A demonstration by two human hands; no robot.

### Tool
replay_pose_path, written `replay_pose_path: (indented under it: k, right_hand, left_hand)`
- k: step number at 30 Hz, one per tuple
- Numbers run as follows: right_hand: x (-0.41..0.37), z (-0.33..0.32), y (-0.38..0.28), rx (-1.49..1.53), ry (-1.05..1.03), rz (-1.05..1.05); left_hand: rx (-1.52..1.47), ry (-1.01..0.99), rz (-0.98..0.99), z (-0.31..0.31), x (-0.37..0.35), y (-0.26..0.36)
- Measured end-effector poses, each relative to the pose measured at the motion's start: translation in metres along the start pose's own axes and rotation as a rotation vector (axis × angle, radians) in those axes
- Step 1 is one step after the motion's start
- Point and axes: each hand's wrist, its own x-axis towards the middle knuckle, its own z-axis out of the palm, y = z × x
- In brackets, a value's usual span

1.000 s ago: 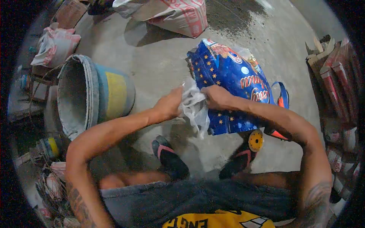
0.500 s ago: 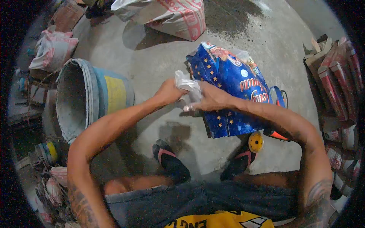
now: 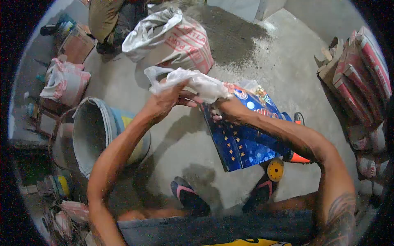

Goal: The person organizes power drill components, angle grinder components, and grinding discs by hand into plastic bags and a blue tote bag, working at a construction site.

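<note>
A thin white plastic bag (image 3: 201, 85) is stretched between my two hands above the floor, with a loop of it standing up at the left. My left hand (image 3: 164, 100) holds its left part, some fingers showing below the plastic. My right hand (image 3: 232, 108) is closed on the right end, its fingertips partly hidden. Just beneath and right of my right hand lies a blue printed sack (image 3: 242, 139) with gold stars. From under its right side show an orange tool part (image 3: 298, 158) and a yellow disc (image 3: 275, 170) with holes, by my right foot.
A large bucket (image 3: 102, 135) lies tilted at left. Ahead stands an open cement sack (image 3: 184, 47) beside a dark powdery patch (image 3: 238, 37). Another person's legs (image 3: 107, 20) are at the back. Stacked red-and-white packages (image 3: 357, 82) line the right side.
The bunched white bag has been spread out wider, and my hands have moved apart, the left one going left. The view has tilted up, showing another person's legs more fully.
</note>
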Motion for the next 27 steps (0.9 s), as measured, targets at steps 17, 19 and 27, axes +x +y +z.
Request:
replay_pose_path:
  k: [17,19,27]
  right_hand:
    - [-0.021,-0.028,-0.079,0.468,-0.128,-0.041]
    - [-0.016,-0.039,-0.077,0.360,-0.028,0.026]
    - [-0.002,-0.054,-0.051,0.228,0.168,0.107]
  left_hand:
    - [-0.336,0.236,-0.041,0.006,0.003,-0.018]
    - [-0.122,0.247,0.119,-0.003,0.002,-0.010]
    - [-0.036,0.091,0.395,0.040,-0.019,0.065]
